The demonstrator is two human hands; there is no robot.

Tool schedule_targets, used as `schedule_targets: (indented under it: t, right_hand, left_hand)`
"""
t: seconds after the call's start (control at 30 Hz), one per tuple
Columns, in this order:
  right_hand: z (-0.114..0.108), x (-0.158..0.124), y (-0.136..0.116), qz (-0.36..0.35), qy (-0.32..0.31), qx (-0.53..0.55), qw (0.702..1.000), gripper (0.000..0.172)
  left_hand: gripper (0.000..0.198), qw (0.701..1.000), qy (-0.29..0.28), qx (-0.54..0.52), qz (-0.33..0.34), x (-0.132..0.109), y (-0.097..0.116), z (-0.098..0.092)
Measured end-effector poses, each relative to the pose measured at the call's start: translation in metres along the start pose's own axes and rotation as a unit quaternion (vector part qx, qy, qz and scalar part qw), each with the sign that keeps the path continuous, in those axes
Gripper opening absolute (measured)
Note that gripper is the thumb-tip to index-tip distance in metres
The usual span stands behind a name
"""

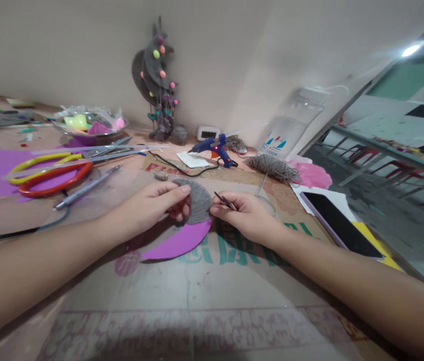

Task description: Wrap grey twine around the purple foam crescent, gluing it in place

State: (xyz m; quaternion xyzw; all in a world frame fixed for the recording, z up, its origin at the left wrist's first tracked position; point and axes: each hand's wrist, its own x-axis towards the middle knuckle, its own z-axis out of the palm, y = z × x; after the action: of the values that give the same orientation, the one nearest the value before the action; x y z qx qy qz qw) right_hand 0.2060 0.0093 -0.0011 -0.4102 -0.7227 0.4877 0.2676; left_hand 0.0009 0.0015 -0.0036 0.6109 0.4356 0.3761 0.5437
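Note:
A purple crescent (182, 241), partly wrapped in grey yarn (199, 203), is held above the cardboard. My left hand (167, 199) pinches its wrapped part, thumb on top. At the crescent's right edge, my right hand (247, 213) is closed around a small dark pointed tool (225, 201); whether it is tweezers or small scissors I cannot tell. The fingertips of that hand touch the yarn-covered edge. A strand runs behind the right hand up to a grey yarn bundle (272, 168). The crescent's bare purple tip points to the lower left.
Cardboard (197, 291) covers the table. Scissors with yellow and orange handles (56, 175) and a pen (87, 188) lie left. Behind are a metal bowl (84, 135), a blue glue gun (214, 147) with cord, and a water bottle (290, 123). A phone (342, 225) lies right.

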Motion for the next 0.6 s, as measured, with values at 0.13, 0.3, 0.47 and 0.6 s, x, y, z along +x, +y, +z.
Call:
schedule_targets:
  t: [0.13, 0.3, 0.47, 0.6]
  right_hand:
    - [0.0, -0.001, -0.001, 0.022, 0.02, 0.012, 0.999, 0.025]
    - [0.001, -0.001, -0.002, 0.038, 0.041, 0.006, 0.998, 0.029]
    - [-0.008, -0.005, 0.001, -0.14, 0.115, -0.146, 0.973, 0.026]
    - [-0.016, -0.011, 0.001, -0.275, 0.161, -0.343, 0.884, 0.026]
  left_hand:
    - [0.037, 0.999, -0.024, 0.045, 0.015, -0.001, 0.001, 0.0]
    - [0.023, 0.99, -0.041, 0.131, 0.0, -0.002, 0.002, 0.002]
    - [0.016, 0.99, 0.016, 0.142, 0.015, 0.002, 0.001, 0.003]
    - [0.017, 0.988, 0.016, 0.154, 0.013, 0.004, -0.002, 0.002]
